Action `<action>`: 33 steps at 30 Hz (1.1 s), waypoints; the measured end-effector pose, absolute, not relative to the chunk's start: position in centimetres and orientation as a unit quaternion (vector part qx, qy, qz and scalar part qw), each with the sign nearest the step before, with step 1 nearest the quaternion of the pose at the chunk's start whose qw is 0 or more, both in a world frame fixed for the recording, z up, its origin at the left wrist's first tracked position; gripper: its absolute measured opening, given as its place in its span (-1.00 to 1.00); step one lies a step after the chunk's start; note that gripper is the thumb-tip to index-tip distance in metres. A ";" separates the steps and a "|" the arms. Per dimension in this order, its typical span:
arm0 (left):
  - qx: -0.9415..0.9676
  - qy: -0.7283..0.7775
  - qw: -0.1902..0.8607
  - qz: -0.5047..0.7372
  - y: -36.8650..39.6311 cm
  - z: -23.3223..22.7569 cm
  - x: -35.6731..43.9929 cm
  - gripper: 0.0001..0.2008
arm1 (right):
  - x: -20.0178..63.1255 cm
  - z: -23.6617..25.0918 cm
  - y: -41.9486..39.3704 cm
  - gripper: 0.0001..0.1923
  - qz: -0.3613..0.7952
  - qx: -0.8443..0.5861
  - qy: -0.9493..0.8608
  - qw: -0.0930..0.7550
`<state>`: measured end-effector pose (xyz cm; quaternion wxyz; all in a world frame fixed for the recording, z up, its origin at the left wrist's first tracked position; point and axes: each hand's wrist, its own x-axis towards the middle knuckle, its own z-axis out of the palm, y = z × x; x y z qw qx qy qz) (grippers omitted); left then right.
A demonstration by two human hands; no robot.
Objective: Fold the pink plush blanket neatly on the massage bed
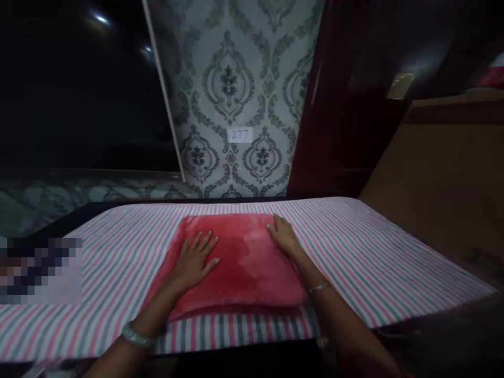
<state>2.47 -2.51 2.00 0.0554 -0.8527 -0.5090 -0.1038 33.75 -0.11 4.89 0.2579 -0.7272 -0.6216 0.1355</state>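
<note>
A plush red cloth [232,262], folded into a thick rectangle, lies near the front edge of a striped cover. Its right part looks paler than the rest. My left hand [196,261] rests flat on the left side of the cloth, fingers spread. At the far right corner of the cloth is my right hand [283,234], its fingers stretched along the right edge and the thumb apart on top. Neither hand grips the cloth. The underside of the cloth is hidden.
The striped cover [346,247] in pink, grey and white spreads over the table. Behind it stand a patterned wall [228,68] with a paper label [240,135] and a dark screen [79,94]. A large brown box [441,184] is at the right.
</note>
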 end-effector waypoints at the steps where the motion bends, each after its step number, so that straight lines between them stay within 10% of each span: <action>1: -0.854 -0.507 0.054 -0.106 -2.7 2.0 2.5 -0.36 | 33.0 5.2 0.0 -0.32 0.108 -0.714 -0.646 0.249; 18: -0.826 -0.540 -0.136 -0.087 -3.7 6.1 4.0 -0.28 | 31.4 -1.3 1.3 -0.28 -0.056 -0.681 -0.699 0.210; 33: -0.787 -0.599 -0.003 -0.150 2.0 2.5 3.3 -0.22 | 34.2 -5.5 3.7 -0.37 -0.076 -0.638 -0.735 0.219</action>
